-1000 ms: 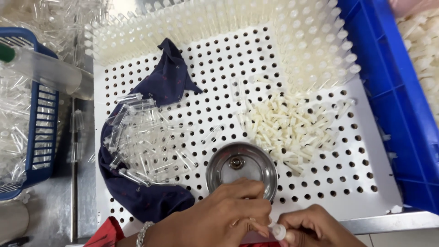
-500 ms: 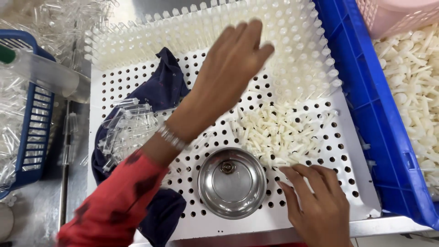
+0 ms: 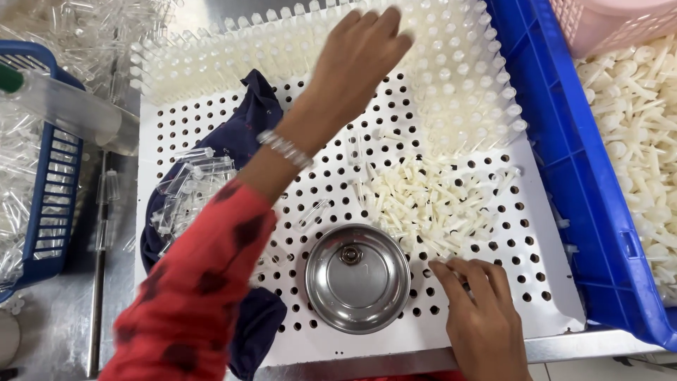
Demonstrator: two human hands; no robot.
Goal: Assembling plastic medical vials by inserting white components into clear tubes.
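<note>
A left hand (image 3: 360, 53) in a red sleeve (image 3: 194, 296) reaches toward twelve o'clock, fingers spread over upright white tubes (image 3: 451, 77) standing in a white perforated board (image 3: 529, 275). At five o'clock the right hand (image 3: 483, 317) rests fingertips down at the edge of a loose pile of white plastic pieces (image 3: 430, 204). A steel bowl (image 3: 357, 277) sits at six o'clock, just left of that hand, with clear tubes (image 3: 187, 194) on dark blue cloth (image 3: 243, 137) at nine o'clock.

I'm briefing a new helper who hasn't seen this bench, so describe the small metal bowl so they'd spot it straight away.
Start at the big white board full of holes in the middle of the bench. Near its front edge, left of the right hand and the loose pile of white plastic pieces, sits the metal bowl. It is the only shiny round steel thing there, with one small part lying inside.
</note>
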